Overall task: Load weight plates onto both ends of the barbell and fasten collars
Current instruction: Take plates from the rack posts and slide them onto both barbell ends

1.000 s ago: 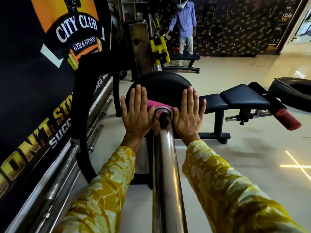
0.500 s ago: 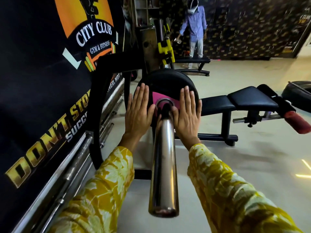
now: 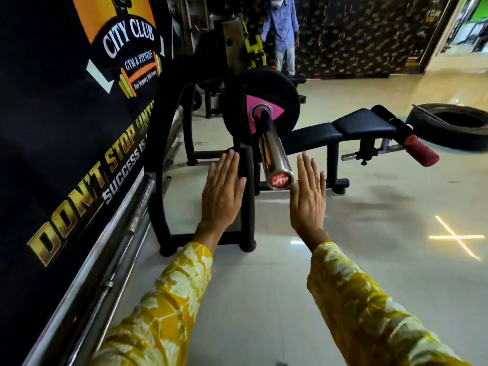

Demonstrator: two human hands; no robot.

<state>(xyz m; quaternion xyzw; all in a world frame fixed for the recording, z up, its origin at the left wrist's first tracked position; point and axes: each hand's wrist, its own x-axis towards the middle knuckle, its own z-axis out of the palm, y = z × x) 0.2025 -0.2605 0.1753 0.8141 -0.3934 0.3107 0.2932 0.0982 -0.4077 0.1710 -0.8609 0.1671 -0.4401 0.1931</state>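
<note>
Gym floor point(image 3: 396, 260): one barbell point(image 3: 274, 154), one plate point(image 3: 264, 93) loaded; two hands, left hand point(image 3: 220, 196), right hand point(image 3: 309, 202), fingers straight, together, holding nothing.

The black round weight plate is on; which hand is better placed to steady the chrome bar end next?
Right, probably. The right hand lies open beside the chrome barbell sleeve, nearly touching its red-capped end. The left hand is open too, but sits farther off, in front of the black rack upright.

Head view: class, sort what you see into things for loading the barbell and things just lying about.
For the job: barbell, weight plate, left hand, right hand.
Lying about: bench, tyre, bars by the wall.
</note>
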